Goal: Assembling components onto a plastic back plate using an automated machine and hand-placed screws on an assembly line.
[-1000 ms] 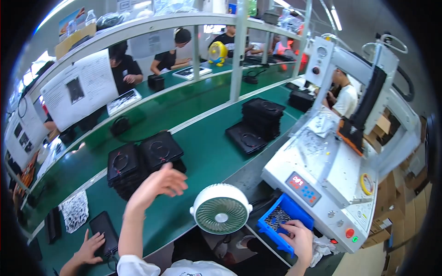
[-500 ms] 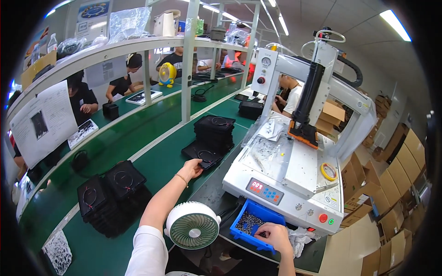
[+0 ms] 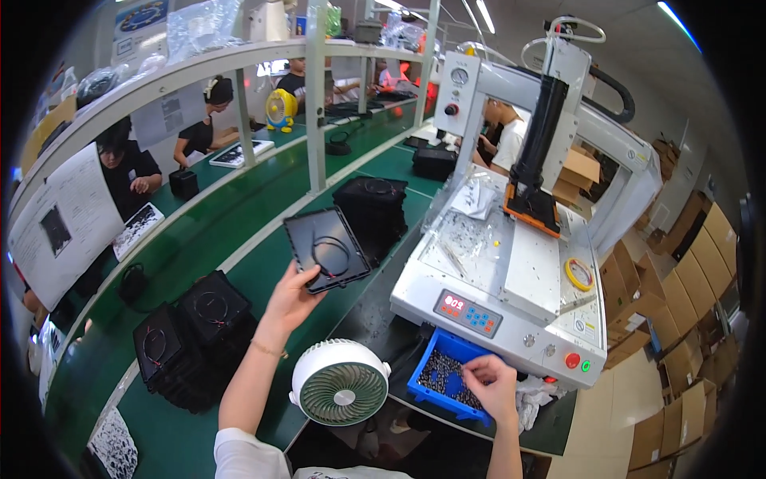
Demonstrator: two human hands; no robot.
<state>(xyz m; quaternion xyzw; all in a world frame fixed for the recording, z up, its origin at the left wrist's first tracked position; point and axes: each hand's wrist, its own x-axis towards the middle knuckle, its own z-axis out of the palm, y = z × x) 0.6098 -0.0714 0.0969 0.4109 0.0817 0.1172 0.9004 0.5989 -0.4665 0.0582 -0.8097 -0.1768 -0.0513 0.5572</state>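
Note:
My left hand (image 3: 289, 303) grips the lower edge of a black rectangular panel (image 3: 306, 235), lifted and tilted above the green bench. A thin cable with red ends loops over the panel's face. My right hand (image 3: 495, 386) is over a blue plastic bin (image 3: 437, 407), its thumb and fingers drawn together at the small dark parts (image 3: 436, 374) inside. Whatever is between those fingertips is too small to make out. Behind the lifted panel stands a stack of similar black panels (image 3: 381, 209). More stacked panels (image 3: 171, 369) are at the left.
A white fan (image 3: 339, 382) stands between my forearms. The white benchtop machine (image 3: 511, 271), with its black vertical head, fills the right side, a yellow tape roll (image 3: 578, 274) on its bed. Crumpled white tissue (image 3: 536, 403) lies beside the bin. Co-workers sit across the green bench (image 3: 275, 255).
My left hand has raised the black panel off the bench by the stack and brought it nearer and to the left. My right hand has risen slightly over the parts in the bin.

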